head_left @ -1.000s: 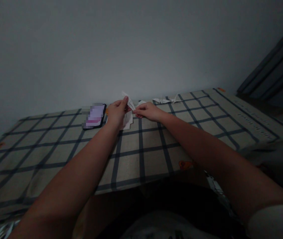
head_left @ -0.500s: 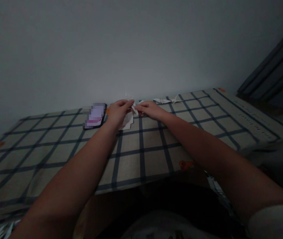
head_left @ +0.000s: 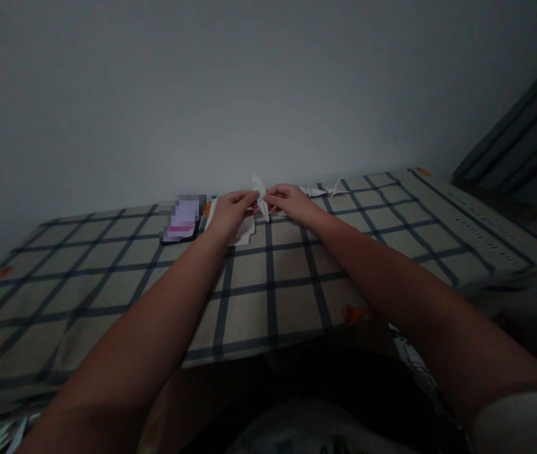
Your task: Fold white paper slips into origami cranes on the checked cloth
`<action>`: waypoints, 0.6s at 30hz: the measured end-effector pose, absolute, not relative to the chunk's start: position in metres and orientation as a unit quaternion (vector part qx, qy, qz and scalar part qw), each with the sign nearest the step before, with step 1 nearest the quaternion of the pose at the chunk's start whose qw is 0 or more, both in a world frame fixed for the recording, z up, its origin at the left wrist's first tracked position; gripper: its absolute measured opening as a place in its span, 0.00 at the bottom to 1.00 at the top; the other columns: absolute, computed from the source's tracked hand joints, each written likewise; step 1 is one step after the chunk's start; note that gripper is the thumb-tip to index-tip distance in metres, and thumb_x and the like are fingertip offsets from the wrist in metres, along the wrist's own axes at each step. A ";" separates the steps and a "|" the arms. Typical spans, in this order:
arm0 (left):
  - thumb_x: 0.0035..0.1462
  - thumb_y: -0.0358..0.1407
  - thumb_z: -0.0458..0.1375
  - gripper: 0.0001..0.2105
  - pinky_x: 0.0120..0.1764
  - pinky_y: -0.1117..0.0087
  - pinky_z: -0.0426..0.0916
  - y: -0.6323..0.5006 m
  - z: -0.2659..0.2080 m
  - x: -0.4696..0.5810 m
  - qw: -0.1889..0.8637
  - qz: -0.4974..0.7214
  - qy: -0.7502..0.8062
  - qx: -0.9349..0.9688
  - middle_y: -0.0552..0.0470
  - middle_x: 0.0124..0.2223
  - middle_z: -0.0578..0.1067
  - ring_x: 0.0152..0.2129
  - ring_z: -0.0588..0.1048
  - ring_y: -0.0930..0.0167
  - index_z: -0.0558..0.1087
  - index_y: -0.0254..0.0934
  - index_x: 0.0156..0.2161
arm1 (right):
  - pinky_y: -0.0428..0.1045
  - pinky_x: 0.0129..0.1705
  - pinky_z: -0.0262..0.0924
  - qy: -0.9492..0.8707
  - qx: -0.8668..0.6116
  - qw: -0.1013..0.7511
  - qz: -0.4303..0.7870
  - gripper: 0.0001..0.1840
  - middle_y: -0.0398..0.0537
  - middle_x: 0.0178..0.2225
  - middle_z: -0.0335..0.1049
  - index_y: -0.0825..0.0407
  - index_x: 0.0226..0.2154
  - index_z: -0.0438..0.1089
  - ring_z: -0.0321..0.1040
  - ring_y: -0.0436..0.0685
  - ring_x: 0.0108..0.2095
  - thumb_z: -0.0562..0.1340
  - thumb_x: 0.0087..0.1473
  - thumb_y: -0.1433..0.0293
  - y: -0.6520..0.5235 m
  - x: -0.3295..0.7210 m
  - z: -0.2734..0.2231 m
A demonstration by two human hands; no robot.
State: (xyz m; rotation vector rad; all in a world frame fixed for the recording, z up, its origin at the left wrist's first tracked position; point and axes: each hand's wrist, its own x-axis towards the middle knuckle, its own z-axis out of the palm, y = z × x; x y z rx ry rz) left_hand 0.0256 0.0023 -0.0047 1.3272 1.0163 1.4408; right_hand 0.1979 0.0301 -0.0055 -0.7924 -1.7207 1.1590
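Note:
Between my hands is a white paper crane (head_left: 261, 200), its wings spread toward the wall and toward me. My left hand (head_left: 231, 211) pinches it from the left side. From the right, my right hand (head_left: 291, 202) pinches its other side, with part of the fingertips hidden. White paper sheets (head_left: 246, 232) lie beneath and beside my left hand. Just right of my right hand, folded white paper cranes (head_left: 332, 189) rest on the cloth near the wall.
A phone (head_left: 183, 219) with a blurred screen lies to the left of my left hand. The checked tablecloth (head_left: 292, 290) covers the table, which meets a plain wall (head_left: 268, 94) at the back. A dark curtain (head_left: 519, 120) hangs at the far right.
The crane between my hands now shows its wings opened out and more upright. My hands have shifted slightly to the right, with the right one turned a little.

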 end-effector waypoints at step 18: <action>0.43 0.45 0.71 0.17 0.35 0.71 0.71 0.003 -0.007 0.026 0.447 0.570 0.400 0.561 0.51 0.31 0.78 0.25 0.72 0.75 0.79 0.34 0.34 | 0.45 0.34 0.62 -0.691 -0.304 0.466 0.462 0.11 0.39 0.25 0.65 0.52 0.27 0.65 0.65 0.48 0.27 0.60 0.61 0.68 0.024 0.196 0.000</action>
